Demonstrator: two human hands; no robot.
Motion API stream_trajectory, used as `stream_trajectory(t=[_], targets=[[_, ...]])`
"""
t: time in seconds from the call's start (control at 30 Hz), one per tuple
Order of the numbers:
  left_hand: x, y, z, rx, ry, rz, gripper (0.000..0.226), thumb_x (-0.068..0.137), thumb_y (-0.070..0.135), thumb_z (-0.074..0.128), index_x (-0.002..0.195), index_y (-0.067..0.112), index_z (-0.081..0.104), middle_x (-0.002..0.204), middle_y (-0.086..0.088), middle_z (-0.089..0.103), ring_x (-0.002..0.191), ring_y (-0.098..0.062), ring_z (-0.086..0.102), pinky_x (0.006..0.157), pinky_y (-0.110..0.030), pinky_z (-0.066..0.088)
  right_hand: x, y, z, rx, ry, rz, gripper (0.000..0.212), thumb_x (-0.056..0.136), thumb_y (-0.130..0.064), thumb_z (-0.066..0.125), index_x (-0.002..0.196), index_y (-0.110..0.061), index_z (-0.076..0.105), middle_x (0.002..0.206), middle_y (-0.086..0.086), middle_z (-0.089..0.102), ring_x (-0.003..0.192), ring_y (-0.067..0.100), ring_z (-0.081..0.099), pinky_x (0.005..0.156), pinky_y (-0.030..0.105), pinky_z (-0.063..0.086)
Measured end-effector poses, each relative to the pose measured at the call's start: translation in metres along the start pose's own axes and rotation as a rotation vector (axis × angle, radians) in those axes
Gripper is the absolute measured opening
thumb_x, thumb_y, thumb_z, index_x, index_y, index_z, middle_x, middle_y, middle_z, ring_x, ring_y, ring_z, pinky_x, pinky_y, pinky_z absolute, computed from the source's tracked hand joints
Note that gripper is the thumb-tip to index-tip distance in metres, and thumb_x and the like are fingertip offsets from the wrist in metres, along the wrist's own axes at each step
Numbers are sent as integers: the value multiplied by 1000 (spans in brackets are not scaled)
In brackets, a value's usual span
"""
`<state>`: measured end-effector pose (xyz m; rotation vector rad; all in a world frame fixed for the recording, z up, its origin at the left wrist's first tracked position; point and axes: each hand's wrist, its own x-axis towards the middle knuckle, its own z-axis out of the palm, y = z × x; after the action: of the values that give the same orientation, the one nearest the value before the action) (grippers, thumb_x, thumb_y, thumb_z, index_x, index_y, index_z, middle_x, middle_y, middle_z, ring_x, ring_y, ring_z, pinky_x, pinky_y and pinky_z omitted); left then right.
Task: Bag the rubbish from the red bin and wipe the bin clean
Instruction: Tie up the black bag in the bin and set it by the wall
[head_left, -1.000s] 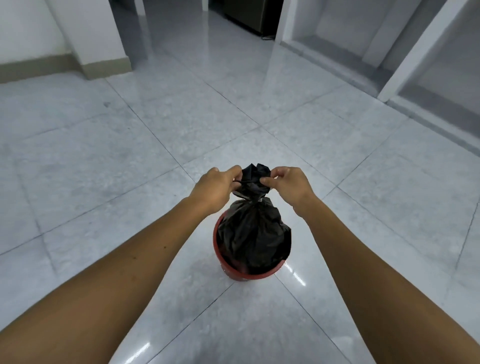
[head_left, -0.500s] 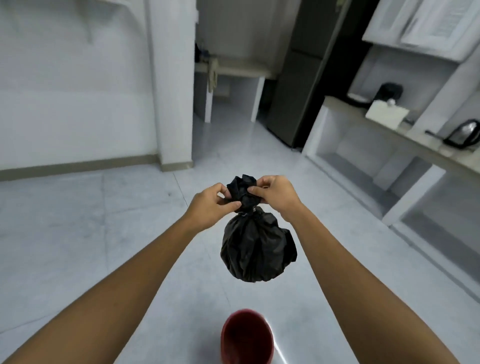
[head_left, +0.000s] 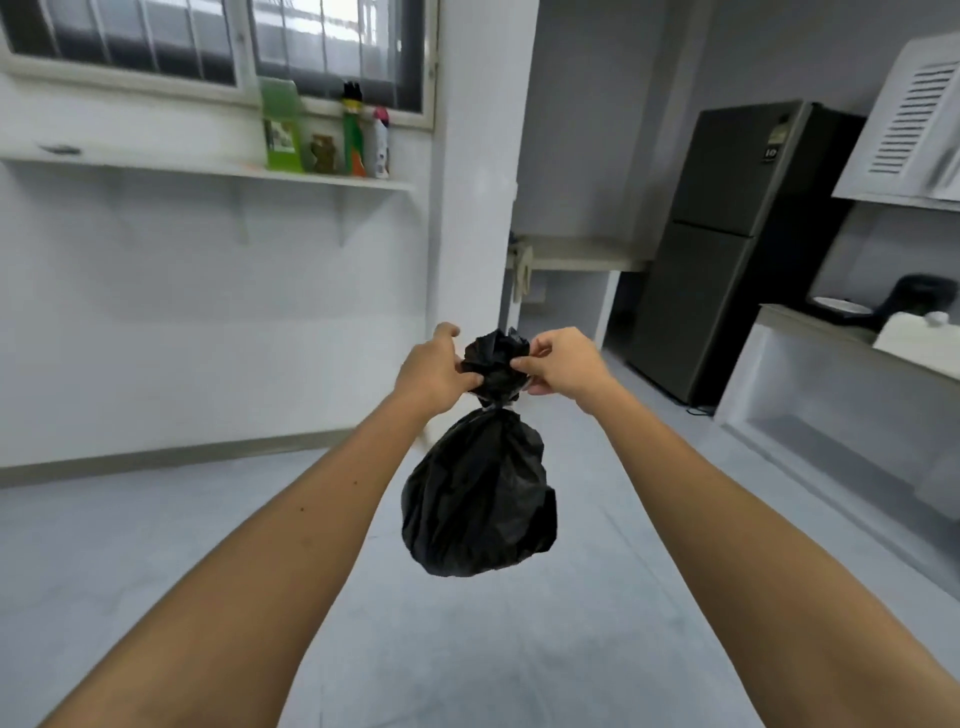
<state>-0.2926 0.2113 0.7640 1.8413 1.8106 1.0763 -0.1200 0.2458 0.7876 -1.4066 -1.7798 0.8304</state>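
The red bin, at the bottom edge half a second ago, has dropped out of view, and the view now faces a wall shelf (head_left: 208, 169) and a dark fridge (head_left: 727, 249). Both arms reach straight forward. The left hand (head_left: 431, 371) and right hand (head_left: 563, 364) pinch the bunched neck of the black rubbish bag (head_left: 480, 499), which hangs in mid-air above the floor (head_left: 156, 545).
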Motion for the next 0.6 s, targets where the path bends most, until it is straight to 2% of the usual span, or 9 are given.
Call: stream_trajectory(t=[0.07, 0.17, 0.33, 0.43, 0.6], targets=[[29, -28, -12, 140, 21, 34, 50, 86, 27, 65, 133, 19, 47, 111, -3, 69, 109, -24, 58, 90, -33, 44, 34, -4, 26, 70, -25, 7, 20, 85, -9, 74, 72, -7, 60, 78, 10, 65, 60, 20, 67, 63, 22, 60], [82, -75, -25, 360, 35, 137, 42, 88, 39, 58, 129, 32, 52, 107, 6, 70, 109, -22, 54, 83, -32, 44, 98, -4, 60, 180, -96, 17, 15, 84, -5, 74, 76, -4, 61, 76, 8, 63, 60, 17, 66, 54, 16, 57], [191, -147, -33, 590, -33, 203, 54, 84, 53, 58, 134, 36, 45, 102, -6, 63, 99, -26, 52, 85, -35, 45, 220, 5, 101, 263, -310, 20, 18, 82, 6, 72, 73, -5, 61, 80, 10, 66, 68, 15, 71, 61, 18, 59], [254, -179, -29, 633, -85, 187, 55, 82, 54, 60, 131, 33, 47, 105, -5, 63, 103, -25, 52, 83, -33, 42, 293, 12, 121, 240, -406, 39, 16, 81, 8, 72, 76, -3, 61, 80, 12, 67, 66, 13, 72, 62, 18, 59], [348, -236, -8, 545, -27, 93, 44, 76, 48, 69, 115, 30, 61, 98, -4, 61, 96, -23, 56, 73, -30, 41, 408, 23, 158, 155, -531, 66, 11, 81, 9, 71, 88, 2, 65, 86, 16, 68, 73, 19, 72, 64, 18, 59]])
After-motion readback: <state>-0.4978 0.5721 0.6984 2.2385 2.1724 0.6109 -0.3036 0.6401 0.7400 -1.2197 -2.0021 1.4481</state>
